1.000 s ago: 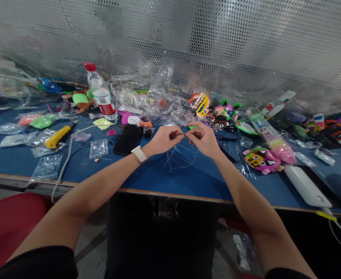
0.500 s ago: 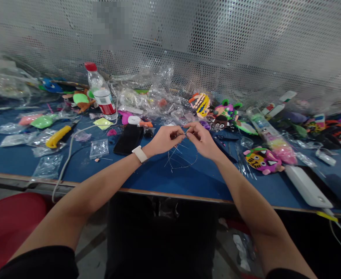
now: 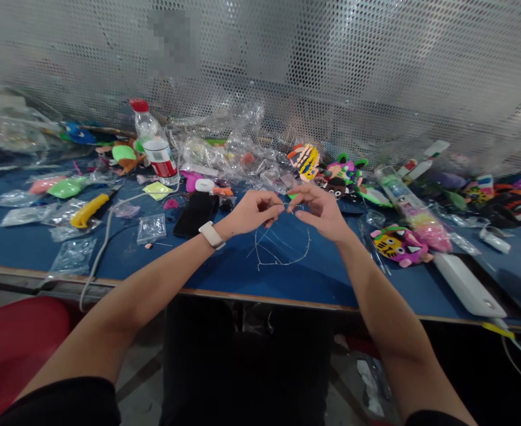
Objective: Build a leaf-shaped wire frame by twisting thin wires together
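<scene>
Inward, the left hand [image 3: 264,210] and right hand [image 3: 317,210] curl at wire frame [image 3: 280,263]; grip closure unclear.

At left of frame, we note a yellow-handled cutter [image 3: 90,210] on the tabletop [image 3: 122,260]; upper left, a red-capped bottle [image 3: 157,148] stands upright beside clear wrapping [image 3: 238,145].

Your left hand [image 3: 258,212] and right hand [image 3: 319,212] partly hide the wire frame [image 3: 278,264]; its contact points are too fine to confirm. The left edge crops the red seat [image 3: 21,346]. Bottle label [image 3: 160,157] print is illegible.
</scene>
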The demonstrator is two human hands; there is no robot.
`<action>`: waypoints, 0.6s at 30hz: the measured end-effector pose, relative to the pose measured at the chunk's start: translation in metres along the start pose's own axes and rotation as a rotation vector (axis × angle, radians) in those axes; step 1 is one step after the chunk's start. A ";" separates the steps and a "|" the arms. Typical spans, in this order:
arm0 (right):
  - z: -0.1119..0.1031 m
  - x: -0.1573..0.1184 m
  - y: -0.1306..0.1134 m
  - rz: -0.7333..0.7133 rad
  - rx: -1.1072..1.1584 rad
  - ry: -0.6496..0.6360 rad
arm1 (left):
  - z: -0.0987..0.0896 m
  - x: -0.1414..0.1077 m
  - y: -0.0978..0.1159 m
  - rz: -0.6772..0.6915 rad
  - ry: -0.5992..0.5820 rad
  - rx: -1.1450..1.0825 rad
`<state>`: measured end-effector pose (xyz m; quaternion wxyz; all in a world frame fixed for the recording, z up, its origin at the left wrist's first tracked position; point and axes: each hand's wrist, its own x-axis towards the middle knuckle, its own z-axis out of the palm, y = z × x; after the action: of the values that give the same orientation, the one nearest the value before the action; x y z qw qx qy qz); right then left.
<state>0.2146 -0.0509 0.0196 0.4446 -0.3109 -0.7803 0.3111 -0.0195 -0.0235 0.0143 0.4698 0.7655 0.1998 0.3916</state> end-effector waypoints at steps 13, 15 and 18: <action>-0.010 -0.001 -0.011 -0.145 -0.402 -0.054 | -0.003 -0.002 -0.003 -0.027 -0.108 0.041; -0.011 -0.001 -0.007 -0.192 -0.471 -0.042 | -0.003 -0.002 -0.004 -0.037 -0.094 0.039; -0.014 -0.001 -0.005 -0.235 -0.580 -0.064 | -0.003 -0.001 -0.004 -0.050 -0.070 0.019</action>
<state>0.2259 -0.0520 0.0285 0.3455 -0.3225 -0.8807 0.0314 -0.0225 -0.0204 0.0113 0.4790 0.7779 0.2057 0.3509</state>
